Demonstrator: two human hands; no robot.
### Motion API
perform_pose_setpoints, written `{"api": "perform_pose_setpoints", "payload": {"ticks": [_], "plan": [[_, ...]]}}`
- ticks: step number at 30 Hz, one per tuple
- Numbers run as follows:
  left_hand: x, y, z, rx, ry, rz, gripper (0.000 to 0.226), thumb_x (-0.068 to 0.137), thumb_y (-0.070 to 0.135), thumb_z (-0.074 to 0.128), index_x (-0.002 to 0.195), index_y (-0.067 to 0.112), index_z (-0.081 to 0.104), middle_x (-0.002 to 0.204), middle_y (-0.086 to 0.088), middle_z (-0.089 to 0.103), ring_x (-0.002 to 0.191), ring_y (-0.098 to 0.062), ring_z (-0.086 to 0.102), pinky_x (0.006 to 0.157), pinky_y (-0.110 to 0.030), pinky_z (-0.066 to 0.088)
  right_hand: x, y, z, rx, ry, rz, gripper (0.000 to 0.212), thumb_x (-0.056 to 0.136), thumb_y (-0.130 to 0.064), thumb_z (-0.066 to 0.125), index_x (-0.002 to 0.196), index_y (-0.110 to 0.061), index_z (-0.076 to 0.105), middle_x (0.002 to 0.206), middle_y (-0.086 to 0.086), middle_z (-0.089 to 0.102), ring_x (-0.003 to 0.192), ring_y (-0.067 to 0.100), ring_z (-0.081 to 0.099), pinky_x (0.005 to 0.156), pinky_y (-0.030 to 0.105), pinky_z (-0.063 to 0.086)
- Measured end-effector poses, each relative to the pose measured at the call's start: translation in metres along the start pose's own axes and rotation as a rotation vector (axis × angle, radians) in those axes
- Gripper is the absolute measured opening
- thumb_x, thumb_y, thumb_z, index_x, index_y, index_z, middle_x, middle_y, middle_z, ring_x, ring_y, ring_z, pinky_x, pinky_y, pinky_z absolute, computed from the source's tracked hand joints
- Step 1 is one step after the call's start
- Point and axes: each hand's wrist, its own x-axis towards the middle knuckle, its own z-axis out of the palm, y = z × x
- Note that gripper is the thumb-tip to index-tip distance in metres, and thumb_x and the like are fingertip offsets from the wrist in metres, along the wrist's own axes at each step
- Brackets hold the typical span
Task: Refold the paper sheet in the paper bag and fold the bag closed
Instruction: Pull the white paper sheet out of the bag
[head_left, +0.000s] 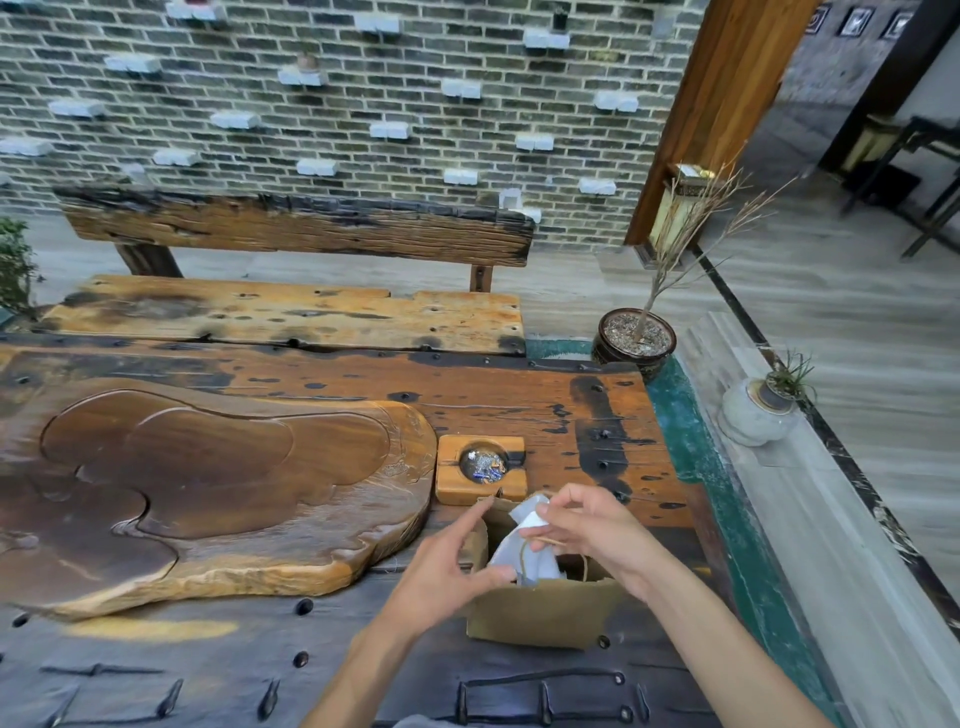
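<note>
A small brown paper bag (540, 616) stands upright and open on the dark wooden table, near its front right. A crumpled white paper sheet (524, 551) sticks up out of the bag's mouth. My right hand (587, 530) is above the bag and pinches the top of the sheet, beside the bag's twine handle. My left hand (447, 571) is at the bag's left side, its thumb on the near rim and its index finger stretched along the far rim.
A carved wooden tea tray (208, 493) fills the table's left half. Just behind the bag sits a small wooden ashtray block (480, 470). Across the table stands a wooden bench (291, 312). The table's right edge (670, 457) drops toward potted plants (636, 338).
</note>
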Motion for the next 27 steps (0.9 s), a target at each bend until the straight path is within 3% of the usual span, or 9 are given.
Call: {"api": "perform_pose_setpoints", "payload": {"ticks": [3, 8, 11, 13, 15, 19, 21, 24, 27], "plan": [[0.0, 0.008, -0.002, -0.044, -0.027, 0.051, 0.098, 0.067, 0.057, 0.083, 0.15, 0.046, 0.031, 0.151, 0.026, 0.04, 0.139, 0.01, 0.035, 0.117, -0.022, 0.031, -0.008, -0.015, 0.003, -0.009, 0.035, -0.005, 0.019, 0.091, -0.027, 0.066, 0.086, -0.014, 0.053, 0.094, 0.012, 0.079, 0.094, 0.023, 0.075, 0.079, 0.029, 0.052], [0.008, 0.02, -0.005, -0.057, -0.062, 0.1, 0.087, 0.067, 0.052, 0.084, 0.144, 0.04, 0.046, 0.146, 0.026, 0.049, 0.133, 0.017, 0.039, 0.114, -0.018, 0.033, -0.015, -0.03, 0.002, -0.003, 0.065, 0.018, 0.014, 0.091, -0.023, 0.067, 0.088, -0.013, 0.058, 0.096, 0.013, 0.078, 0.091, 0.024, 0.076, 0.084, 0.029, 0.054], [0.013, 0.025, -0.003, 0.035, -0.022, 0.106, 0.072, 0.075, 0.053, 0.078, 0.14, 0.037, 0.052, 0.137, 0.022, 0.059, 0.124, 0.011, 0.052, 0.108, -0.021, 0.043, -0.014, -0.029, 0.0, 0.005, 0.066, 0.054, 0.014, 0.089, -0.021, 0.069, 0.091, -0.01, 0.061, 0.098, 0.016, 0.077, 0.088, 0.028, 0.076, 0.086, 0.034, 0.056], [0.016, 0.029, -0.001, 0.103, 0.021, 0.124, 0.044, 0.087, 0.04, 0.07, 0.13, 0.036, 0.063, 0.115, 0.019, 0.072, 0.098, 0.011, 0.06, 0.091, -0.022, 0.049, -0.015, -0.029, 0.0, 0.001, 0.066, 0.079, 0.013, 0.089, -0.021, 0.069, 0.091, -0.009, 0.062, 0.098, 0.016, 0.077, 0.088, 0.029, 0.076, 0.089, 0.036, 0.056], [0.018, 0.031, 0.0, 0.131, 0.057, 0.113, 0.026, 0.092, 0.025, 0.062, 0.113, 0.036, 0.073, 0.088, 0.015, 0.074, 0.074, 0.006, 0.057, 0.069, -0.023, 0.045, -0.018, -0.029, 0.001, -0.014, 0.064, 0.101, 0.013, 0.089, -0.023, 0.069, 0.089, -0.012, 0.062, 0.098, 0.012, 0.078, 0.089, 0.028, 0.076, 0.095, 0.038, 0.053], [0.023, 0.027, -0.003, 0.134, 0.103, 0.068, 0.023, 0.088, 0.017, 0.058, 0.096, 0.029, 0.076, 0.087, 0.003, 0.077, 0.084, -0.018, 0.067, 0.07, -0.041, 0.05, -0.026, -0.033, 0.002, -0.07, 0.053, 0.116, 0.015, 0.088, -0.029, 0.069, 0.086, -0.018, 0.059, 0.099, 0.003, 0.079, 0.092, 0.021, 0.076, 0.104, 0.044, 0.039], [0.023, 0.03, -0.006, 0.102, 0.096, 0.065, 0.019, 0.087, 0.019, 0.059, 0.092, 0.028, 0.075, 0.085, 0.003, 0.076, 0.082, -0.018, 0.066, 0.068, -0.039, 0.049, -0.031, -0.037, 0.002, -0.105, 0.063, 0.092, 0.016, 0.088, -0.032, 0.069, 0.089, -0.018, 0.06, 0.097, 0.002, 0.079, 0.091, 0.018, 0.076, 0.106, 0.045, 0.041], [0.021, 0.038, -0.011, -0.011, 0.084, 0.07, 0.024, 0.088, 0.018, 0.06, 0.075, 0.034, 0.072, 0.067, 0.01, 0.064, 0.064, -0.008, 0.052, 0.062, -0.032, 0.036, -0.037, -0.045, 0.001, -0.082, 0.043, 0.026, 0.016, 0.091, -0.03, 0.066, 0.09, -0.016, 0.058, 0.095, 0.006, 0.079, 0.091, 0.022, 0.075, 0.09, 0.036, 0.05], [0.017, 0.058, -0.019, -0.18, 0.055, 0.071, 0.017, 0.084, 0.025, 0.061, 0.068, 0.028, 0.067, 0.066, 0.01, 0.053, 0.065, -0.008, 0.044, 0.066, -0.032, 0.03, -0.044, -0.052, -0.002, 0.029, 0.003, -0.062, 0.016, 0.091, -0.027, 0.066, 0.089, -0.014, 0.059, 0.099, 0.015, 0.077, 0.085, 0.025, 0.072, 0.082, 0.035, 0.049]]}}
